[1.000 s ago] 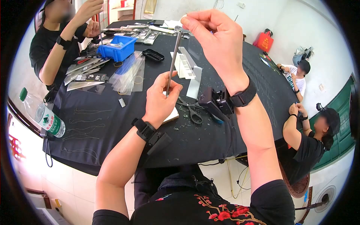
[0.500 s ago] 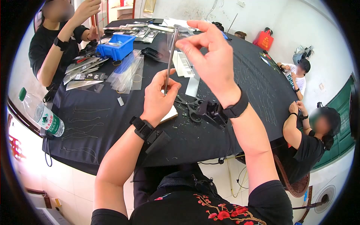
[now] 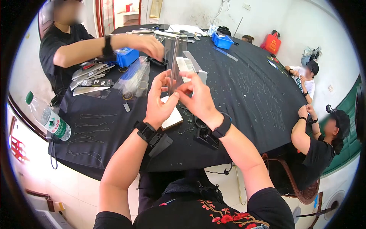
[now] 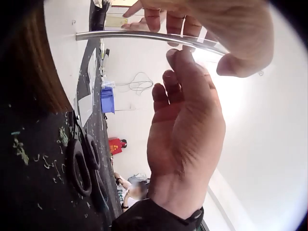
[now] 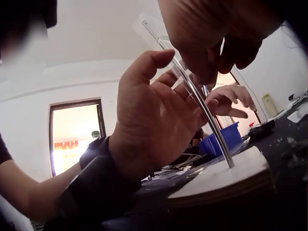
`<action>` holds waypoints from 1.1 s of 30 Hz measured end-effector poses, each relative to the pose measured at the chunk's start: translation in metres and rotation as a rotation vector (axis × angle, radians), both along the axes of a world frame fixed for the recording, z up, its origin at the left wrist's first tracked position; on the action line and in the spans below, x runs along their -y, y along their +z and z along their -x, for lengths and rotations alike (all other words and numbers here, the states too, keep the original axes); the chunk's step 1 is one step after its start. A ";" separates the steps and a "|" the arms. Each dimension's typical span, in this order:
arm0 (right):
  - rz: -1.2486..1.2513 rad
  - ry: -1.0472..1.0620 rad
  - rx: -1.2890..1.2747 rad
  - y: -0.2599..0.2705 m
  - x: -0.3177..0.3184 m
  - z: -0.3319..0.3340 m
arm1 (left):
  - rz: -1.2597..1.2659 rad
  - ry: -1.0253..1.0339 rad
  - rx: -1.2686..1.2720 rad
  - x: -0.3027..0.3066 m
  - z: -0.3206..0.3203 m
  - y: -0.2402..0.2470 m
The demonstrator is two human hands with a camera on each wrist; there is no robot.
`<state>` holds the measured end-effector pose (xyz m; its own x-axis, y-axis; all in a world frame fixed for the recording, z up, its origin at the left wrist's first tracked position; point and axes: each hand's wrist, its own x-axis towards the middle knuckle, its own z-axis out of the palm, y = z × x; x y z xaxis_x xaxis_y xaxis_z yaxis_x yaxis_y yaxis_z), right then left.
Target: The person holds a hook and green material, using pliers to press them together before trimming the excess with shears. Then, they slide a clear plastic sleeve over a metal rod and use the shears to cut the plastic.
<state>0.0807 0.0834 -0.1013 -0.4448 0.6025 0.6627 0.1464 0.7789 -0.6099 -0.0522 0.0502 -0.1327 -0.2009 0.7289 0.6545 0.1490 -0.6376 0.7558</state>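
Note:
A thin metal rod stands upright on a white-topped wooden block; its foot meets the block in the right wrist view. Clear plastic film stands along the rod, its outline faint. My left hand is beside the rod, thumb and fingers apart on either side of it, palm exposed in the right wrist view. From the other side my right hand pinches at the film with thumb and index finger, close to the rod. Scissors lie by the block.
Clear sleeves, printed packets and a blue bin lie left of the rod. A water bottle stands at the left edge. Another person's arm reaches over the table. Thin threads and green scraps cover parts of the black cloth.
My right hand has come down from the rod's top to near my left hand. The film now stands along the rod. The person opposite has stretched an arm across the table.

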 end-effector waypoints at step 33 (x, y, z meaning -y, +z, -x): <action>-0.183 -0.019 -0.032 -0.052 -0.021 -0.022 | 0.042 0.266 -0.435 0.008 0.026 0.140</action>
<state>0.1030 0.1041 -0.1537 -0.4111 0.4787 0.7758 0.1452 0.8745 -0.4627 -0.0784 0.0419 0.0077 -0.0985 0.7172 0.6899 0.6085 -0.5051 0.6120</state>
